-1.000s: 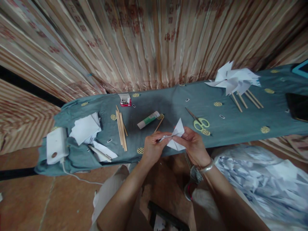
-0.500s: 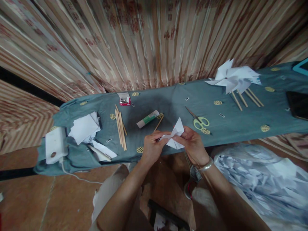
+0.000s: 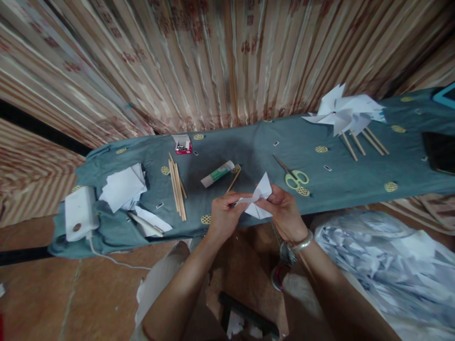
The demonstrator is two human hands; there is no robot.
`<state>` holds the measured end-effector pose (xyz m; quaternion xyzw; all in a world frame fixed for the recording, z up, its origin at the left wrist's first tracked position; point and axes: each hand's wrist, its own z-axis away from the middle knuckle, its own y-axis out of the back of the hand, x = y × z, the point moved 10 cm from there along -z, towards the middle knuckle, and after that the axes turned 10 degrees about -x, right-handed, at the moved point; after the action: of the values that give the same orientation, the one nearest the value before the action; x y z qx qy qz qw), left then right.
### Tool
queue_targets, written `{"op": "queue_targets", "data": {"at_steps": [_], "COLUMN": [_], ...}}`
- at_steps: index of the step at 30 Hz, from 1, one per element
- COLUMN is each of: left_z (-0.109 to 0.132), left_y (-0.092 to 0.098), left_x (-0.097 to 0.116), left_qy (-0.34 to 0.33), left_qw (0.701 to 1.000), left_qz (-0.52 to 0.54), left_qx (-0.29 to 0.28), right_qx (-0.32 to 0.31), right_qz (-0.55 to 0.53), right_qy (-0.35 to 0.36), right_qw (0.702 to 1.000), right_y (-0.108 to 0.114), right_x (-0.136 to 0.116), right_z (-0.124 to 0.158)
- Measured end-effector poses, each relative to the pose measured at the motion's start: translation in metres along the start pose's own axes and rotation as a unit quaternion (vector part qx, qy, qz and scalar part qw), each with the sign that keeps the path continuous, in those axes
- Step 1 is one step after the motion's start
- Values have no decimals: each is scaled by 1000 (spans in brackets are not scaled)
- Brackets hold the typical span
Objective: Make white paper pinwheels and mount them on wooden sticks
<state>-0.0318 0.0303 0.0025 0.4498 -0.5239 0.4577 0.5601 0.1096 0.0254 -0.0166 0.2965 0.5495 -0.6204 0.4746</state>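
Observation:
Between both hands, just over the table's near edge, is a partly folded paper pinwheel [image 3: 262, 192] in white. My left hand [image 3: 226, 213] pinches its left side, while my right hand [image 3: 287, 213] grips the right side with thumb and fingers; some of the paper is hidden behind the fingers. Beyond my left hand lies a single wooden stick [image 3: 234, 179]. Close by is a green-and-white glue stick [image 3: 217, 174]. Scissors [image 3: 295, 178] with yellow-green handles rest past my right hand, blades pointing away to the left.
Wooden sticks [image 3: 177, 189], an open red box of metal pins [image 3: 183, 146], stacked white paper [image 3: 124, 187] and a white corded device [image 3: 81, 215] lie left. Finished pinwheels [image 3: 346, 112] and a dark phone-like object [image 3: 439, 152] lie right. A bag of paper scraps [image 3: 384, 255] stands below right.
Both hands keep hold of the paper pinwheel in almost the same spot. The view has shifted very slightly; the things on the table have stayed put.

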Motion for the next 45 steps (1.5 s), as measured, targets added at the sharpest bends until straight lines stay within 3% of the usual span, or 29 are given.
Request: {"op": "queue_targets", "data": {"at_steps": [8, 16, 45], "left_z": [-3, -3, 0], "left_y": [-1, -8, -8], "left_x": [-5, -20, -23], "left_qy": [-11, 61, 81], "left_qw": [999, 983, 969], "left_qz": [34, 173, 230], "left_qx": [12, 23, 35], "right_qx": [2, -18, -31], "right_qz": [6, 13, 0], "right_qy": [1, -6, -26], "right_qw": [1000, 1000, 999], "right_y": [1, -1, -3], "right_x": [-2, 2, 5], "right_z": [-1, -2, 0]}}
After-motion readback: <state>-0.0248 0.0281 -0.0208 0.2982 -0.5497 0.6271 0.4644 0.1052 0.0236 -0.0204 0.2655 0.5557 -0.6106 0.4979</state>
